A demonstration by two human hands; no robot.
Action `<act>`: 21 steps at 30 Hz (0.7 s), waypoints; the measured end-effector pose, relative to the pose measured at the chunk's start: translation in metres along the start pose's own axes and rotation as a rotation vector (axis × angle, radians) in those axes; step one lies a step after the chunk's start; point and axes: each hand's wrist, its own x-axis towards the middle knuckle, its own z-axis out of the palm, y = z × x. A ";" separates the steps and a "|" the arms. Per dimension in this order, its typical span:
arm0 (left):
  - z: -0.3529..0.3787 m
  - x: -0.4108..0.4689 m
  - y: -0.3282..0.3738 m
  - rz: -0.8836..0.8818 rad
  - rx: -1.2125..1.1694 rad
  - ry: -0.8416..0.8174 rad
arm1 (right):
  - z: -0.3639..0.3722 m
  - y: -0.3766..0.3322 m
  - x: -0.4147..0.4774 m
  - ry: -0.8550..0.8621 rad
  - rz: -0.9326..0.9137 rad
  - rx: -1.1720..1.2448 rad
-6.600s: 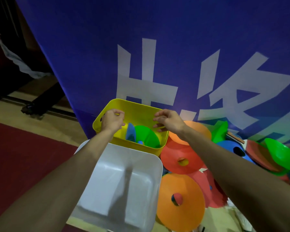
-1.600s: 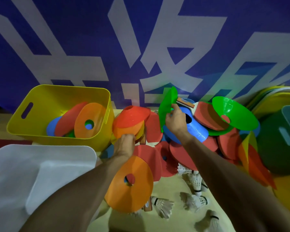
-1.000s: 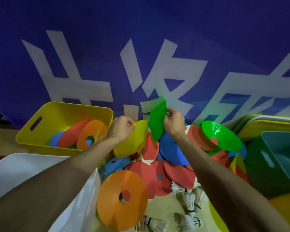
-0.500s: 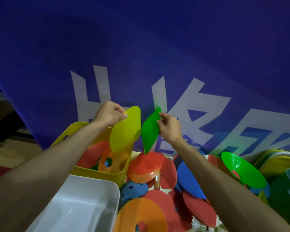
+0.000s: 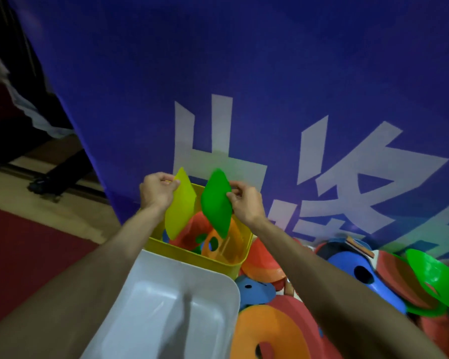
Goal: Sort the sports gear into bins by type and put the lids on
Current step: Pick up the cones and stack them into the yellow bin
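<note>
Left hand (image 5: 157, 190) pinches the rim of a yellow plastic disc cone (image 5: 180, 207); right hand (image 5: 245, 203) pinches a green plastic disc cone (image 5: 216, 202). Both cones hang edge-up over the open yellow plastic bin (image 5: 208, 259), which holds orange and red cones.

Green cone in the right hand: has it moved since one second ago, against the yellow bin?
Yes, leftward. The green cone, pinched by the right hand, was right of the yellow bin; now it hangs over its opening.
</note>
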 end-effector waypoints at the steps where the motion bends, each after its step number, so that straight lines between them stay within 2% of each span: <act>1: 0.000 0.000 -0.006 -0.029 -0.015 0.014 | 0.005 0.000 0.000 -0.010 0.008 0.000; 4: 0.004 -0.002 -0.017 -0.062 -0.039 -0.012 | 0.009 -0.003 -0.004 -0.153 0.028 -0.038; 6: 0.009 -0.007 -0.021 -0.015 -0.023 -0.047 | 0.006 -0.001 -0.006 -0.295 0.049 -0.003; 8: 0.012 -0.011 -0.022 0.046 0.018 -0.075 | -0.002 0.002 -0.007 -0.344 0.051 0.012; 13: 0.030 -0.027 -0.009 0.191 -0.002 -0.141 | -0.039 0.021 -0.011 -0.304 0.094 0.024; 21: 0.086 -0.082 0.026 0.457 0.052 -0.339 | -0.113 0.069 -0.035 -0.174 0.217 0.009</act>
